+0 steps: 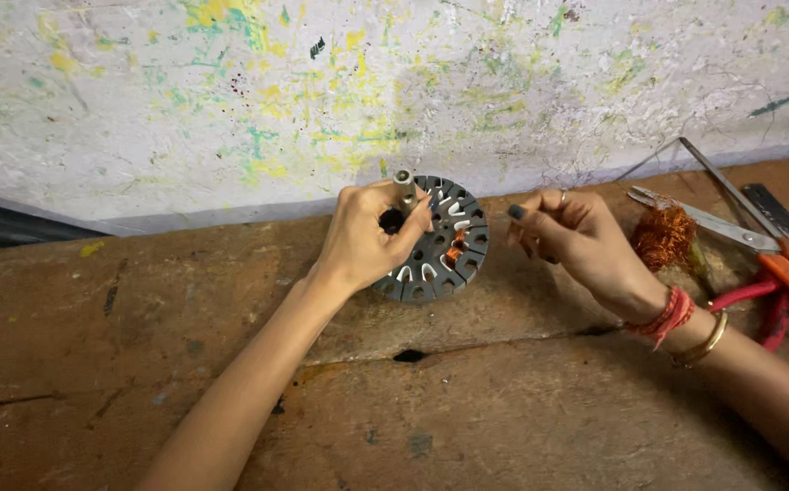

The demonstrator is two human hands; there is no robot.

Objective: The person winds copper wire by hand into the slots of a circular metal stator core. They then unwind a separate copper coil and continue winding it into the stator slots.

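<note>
My left hand [367, 238] grips a dark round slotted metal core [449, 245] by its short steel shaft [404, 189], holding it tilted above the wooden bench. A small patch of copper wire winding [456, 247] shows in one slot. My right hand [569, 238] is just right of the core, fingers pinched together; a thin wire between them is too fine to make out. Red thread bands and a gold bangle sit on that wrist.
A tangle of copper wire [663, 236] lies on the brown wooden bench [467, 400] behind my right hand. Orange-handled scissors [776, 259] and red-handled pliers [763, 300] lie at the right edge. A paint-spattered white wall [321, 91] runs along the back.
</note>
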